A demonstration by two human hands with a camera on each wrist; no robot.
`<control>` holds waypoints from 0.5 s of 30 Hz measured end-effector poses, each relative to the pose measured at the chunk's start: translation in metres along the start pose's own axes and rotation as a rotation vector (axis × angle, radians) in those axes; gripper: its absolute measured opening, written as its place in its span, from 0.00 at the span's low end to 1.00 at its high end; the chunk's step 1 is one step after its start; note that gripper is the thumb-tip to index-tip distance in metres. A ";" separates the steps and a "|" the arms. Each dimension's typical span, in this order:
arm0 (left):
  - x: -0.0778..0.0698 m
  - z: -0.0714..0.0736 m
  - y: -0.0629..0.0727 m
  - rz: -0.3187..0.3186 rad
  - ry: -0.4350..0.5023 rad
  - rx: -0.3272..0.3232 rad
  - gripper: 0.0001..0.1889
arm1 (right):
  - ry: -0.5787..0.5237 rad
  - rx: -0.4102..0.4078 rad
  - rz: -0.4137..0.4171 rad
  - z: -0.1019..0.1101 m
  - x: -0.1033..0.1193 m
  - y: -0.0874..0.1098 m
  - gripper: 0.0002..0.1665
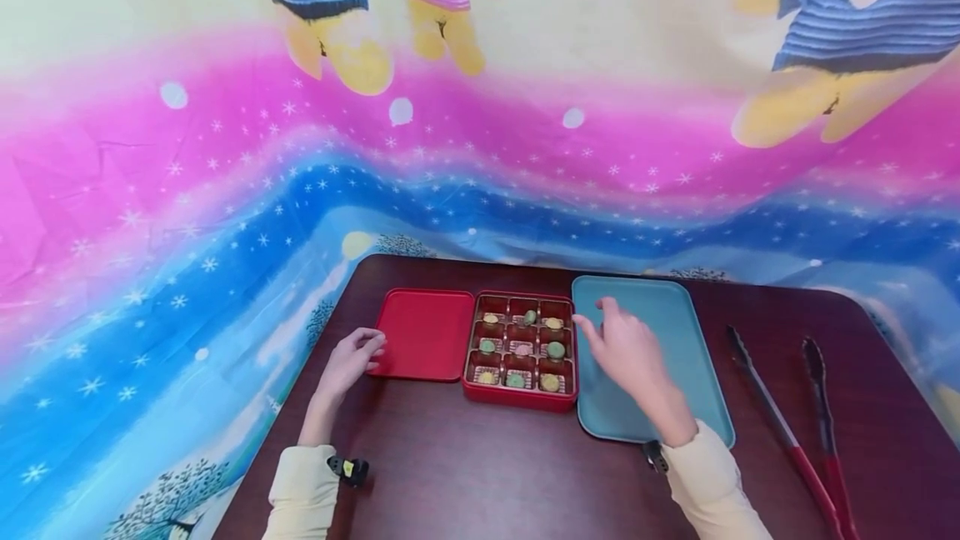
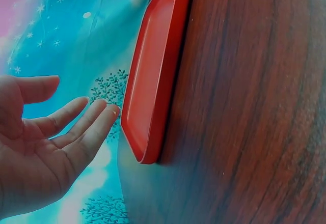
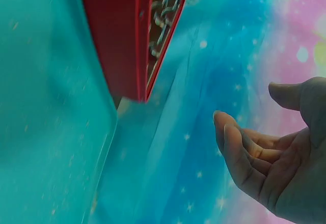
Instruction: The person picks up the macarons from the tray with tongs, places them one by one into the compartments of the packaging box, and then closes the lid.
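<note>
A red square box point(image 1: 519, 396) sits near the back of the table, its brown insert split into several compartments. Small round pieces in pale yellow, green and pink lie in them, such as a green piece point(image 1: 556, 350) at the right. Against the box's left side lies a red lid point(image 1: 423, 333), hollow side up. My left hand point(image 1: 351, 367) is at the lid's left edge, fingers loosely bent and fingertips close to the rim, holding nothing. Empty as well, my right hand point(image 1: 632, 352) hovers over the blue-green tray point(image 1: 678, 315), thumb spread apart from relaxed fingers.
Long tongs point(image 1: 776, 427) with red handles lie spread on the table right of the tray. A printed cloth point(image 1: 480, 165) hangs behind the dark wooden table point(image 1: 450, 465). Black straps with small devices sit at both wrists.
</note>
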State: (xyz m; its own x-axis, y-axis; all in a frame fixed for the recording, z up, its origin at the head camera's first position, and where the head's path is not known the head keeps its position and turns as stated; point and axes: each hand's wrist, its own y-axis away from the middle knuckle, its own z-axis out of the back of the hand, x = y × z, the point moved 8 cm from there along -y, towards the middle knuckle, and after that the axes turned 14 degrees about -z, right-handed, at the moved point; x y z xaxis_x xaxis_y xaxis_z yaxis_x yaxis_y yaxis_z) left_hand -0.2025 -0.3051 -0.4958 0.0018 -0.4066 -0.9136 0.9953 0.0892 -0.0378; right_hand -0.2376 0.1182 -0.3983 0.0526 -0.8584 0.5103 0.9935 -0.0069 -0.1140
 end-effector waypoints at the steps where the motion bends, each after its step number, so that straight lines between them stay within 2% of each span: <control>1: 0.000 0.001 0.001 0.000 -0.002 0.000 0.20 | -0.008 0.006 0.007 -0.003 0.005 0.000 0.32; 8: -0.001 0.010 0.003 -0.025 -0.004 -0.014 0.21 | -0.023 0.029 0.075 -0.024 0.034 0.000 0.28; 15: 0.000 0.019 0.006 0.002 0.000 -0.028 0.22 | -0.008 0.017 0.158 -0.041 0.063 0.004 0.25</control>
State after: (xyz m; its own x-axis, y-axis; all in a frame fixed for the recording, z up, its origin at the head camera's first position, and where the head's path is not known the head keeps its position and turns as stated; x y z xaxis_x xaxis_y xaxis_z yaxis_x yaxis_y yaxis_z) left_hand -0.1945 -0.3221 -0.4885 0.0035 -0.4069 -0.9135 0.9921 0.1157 -0.0477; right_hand -0.2346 0.0433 -0.4015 0.2092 -0.8437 0.4943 0.9743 0.1368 -0.1789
